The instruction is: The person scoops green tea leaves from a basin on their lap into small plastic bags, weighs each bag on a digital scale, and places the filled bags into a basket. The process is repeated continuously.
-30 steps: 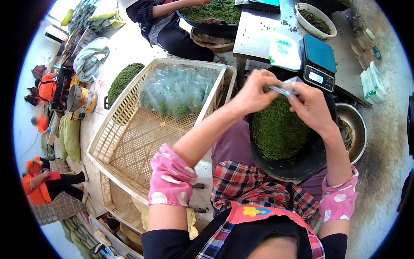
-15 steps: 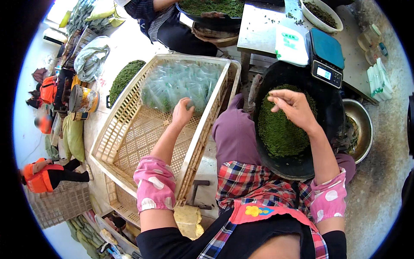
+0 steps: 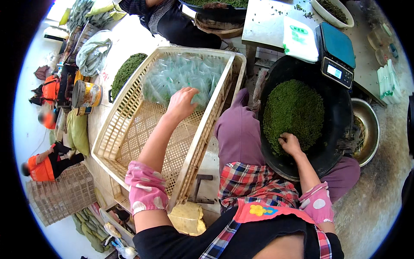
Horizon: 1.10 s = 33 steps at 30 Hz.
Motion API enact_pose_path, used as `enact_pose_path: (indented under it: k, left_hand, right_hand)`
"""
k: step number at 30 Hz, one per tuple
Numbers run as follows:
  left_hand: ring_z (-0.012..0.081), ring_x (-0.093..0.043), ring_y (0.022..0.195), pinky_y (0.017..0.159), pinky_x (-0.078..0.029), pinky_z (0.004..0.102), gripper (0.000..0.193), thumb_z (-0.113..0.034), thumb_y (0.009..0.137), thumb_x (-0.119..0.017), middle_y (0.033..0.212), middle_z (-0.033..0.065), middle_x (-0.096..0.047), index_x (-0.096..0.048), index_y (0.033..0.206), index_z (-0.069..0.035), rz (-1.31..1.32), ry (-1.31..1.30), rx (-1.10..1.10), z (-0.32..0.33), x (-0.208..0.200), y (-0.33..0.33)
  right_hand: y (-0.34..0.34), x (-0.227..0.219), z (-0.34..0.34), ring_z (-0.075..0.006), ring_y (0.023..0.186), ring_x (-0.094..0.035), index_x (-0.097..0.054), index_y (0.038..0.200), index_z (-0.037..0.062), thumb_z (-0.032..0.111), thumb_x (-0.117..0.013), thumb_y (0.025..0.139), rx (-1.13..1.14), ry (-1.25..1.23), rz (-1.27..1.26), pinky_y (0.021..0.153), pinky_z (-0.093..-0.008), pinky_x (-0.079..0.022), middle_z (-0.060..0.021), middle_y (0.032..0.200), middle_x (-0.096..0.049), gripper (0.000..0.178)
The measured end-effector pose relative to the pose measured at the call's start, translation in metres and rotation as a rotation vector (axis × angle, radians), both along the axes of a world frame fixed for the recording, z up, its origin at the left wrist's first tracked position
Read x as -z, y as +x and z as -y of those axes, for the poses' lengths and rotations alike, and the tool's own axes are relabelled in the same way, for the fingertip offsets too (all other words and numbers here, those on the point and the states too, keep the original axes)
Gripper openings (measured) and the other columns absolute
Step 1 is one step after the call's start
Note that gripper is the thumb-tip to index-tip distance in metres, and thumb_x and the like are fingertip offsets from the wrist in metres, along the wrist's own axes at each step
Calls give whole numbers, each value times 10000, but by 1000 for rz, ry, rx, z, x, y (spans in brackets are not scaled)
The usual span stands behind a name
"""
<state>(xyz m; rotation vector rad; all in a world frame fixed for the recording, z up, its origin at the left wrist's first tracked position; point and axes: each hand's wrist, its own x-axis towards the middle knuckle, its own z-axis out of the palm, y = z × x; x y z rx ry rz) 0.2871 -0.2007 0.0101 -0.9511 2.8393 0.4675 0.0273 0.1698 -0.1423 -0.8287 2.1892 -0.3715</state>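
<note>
My left hand (image 3: pixel 183 103) reaches into a cream plastic crate (image 3: pixel 148 138). Its fingers are loosely stretched over filled clear plastic bags (image 3: pixel 179 75) bunched at the crate's far end; no bag is plainly gripped. Down at the near left part of a heap of small green peppercorn-like berries (image 3: pixel 297 108) is my right hand (image 3: pixel 290 143), its fingers curled together. Whatever those fingertips pinch is hidden. The heap lies in a wide black tub (image 3: pixel 334 142) by my legs.
Beyond the tub, a digital scale (image 3: pixel 337 54) and white printed bags (image 3: pixel 300 39) sit on a metal table (image 3: pixel 265 21). A metal bowl (image 3: pixel 371 129) stands to the right. Another person (image 3: pixel 177 28) sits across, and one in orange (image 3: pixel 45 166) is far left.
My right hand has dropped from above the heap to its near left part. My left hand has shifted slightly over the bags. The view has moved a little.
</note>
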Motion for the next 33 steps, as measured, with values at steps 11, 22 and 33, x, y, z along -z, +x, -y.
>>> enact_pose_path:
  k: [11,22,33]
  left_hand:
    - [334,-646,1039,884,-520,448,320,-62,740,-628,1064,177,-693,-722,1042,-110,314,610,-232,10,33,-6]
    - [214,-690,635,577,-565,350,347,-4,739,-630,979,160,-713,-693,1080,6,94,532,-279,27,13,-2]
    - [303,-670,748,687,-515,374,100,-67,859,-641,815,162,-679,-662,920,10,-661,346,-89,-31,-50,-158]
  right_hand:
    - [-17,1,-21,-255,849,-686,-680,1100,-15,158,-684,871,65,-100,79,777,-367,-520,-168,969,-718,288]
    - [-14,13,-32,-243,838,-682,-681,1118,0,152,-685,873,32,-89,70,769,-362,-524,-155,992,-720,288]
    - [-7,24,-34,-340,831,-682,-695,1050,41,180,-654,848,112,-164,-40,747,-422,-524,-187,902,-701,248]
